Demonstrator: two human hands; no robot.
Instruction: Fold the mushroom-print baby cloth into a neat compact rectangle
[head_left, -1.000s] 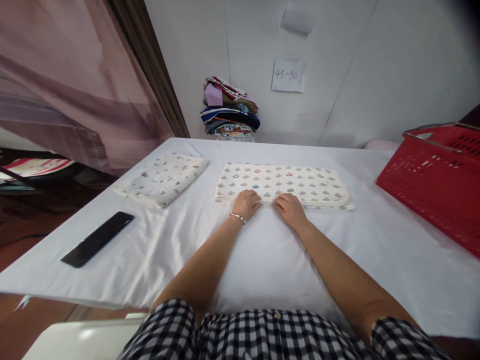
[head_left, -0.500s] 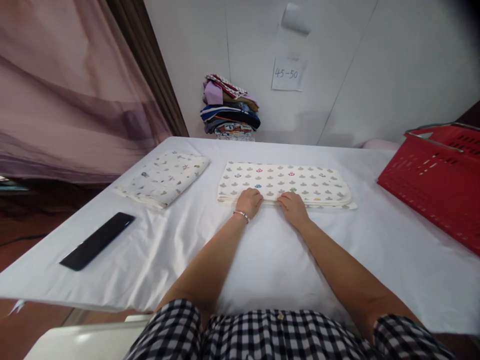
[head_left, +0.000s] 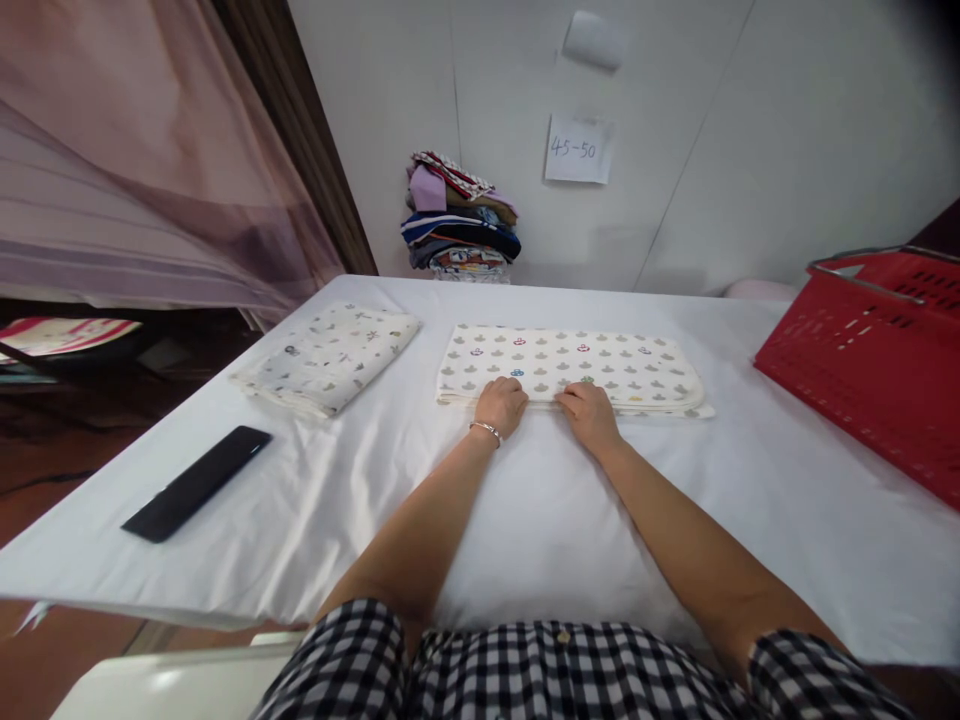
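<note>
Folded cream cloth [head_left: 555, 362] lies flat before you on the white-covered table [head_left: 750, 500], its long side running across your view and its grey motifs dotted with a few coloured ones. Along its near edge, several layers show, and a lower one pokes out at the right-hand corner. Your left hand [head_left: 501, 408] and right hand [head_left: 589, 412] both touch that near edge, just beside each other with a narrow gap between; each has its fingers bent and close together, though you cannot tell from this angle whether they pinch the layers or merely press on them. A thin bracelet [head_left: 487, 431] circles your left wrist. Over to your left, a second patterned cloth [head_left: 330, 360] rests folded and slightly askew, with a flat black slab like a phone [head_left: 199, 485] nearer you. To your right stands a red basket [head_left: 862, 370]. Beyond the table's far edge rises a stack of folded fabrics [head_left: 461, 220], and the paper on the wall [head_left: 577, 150] reads "45-50".
</note>
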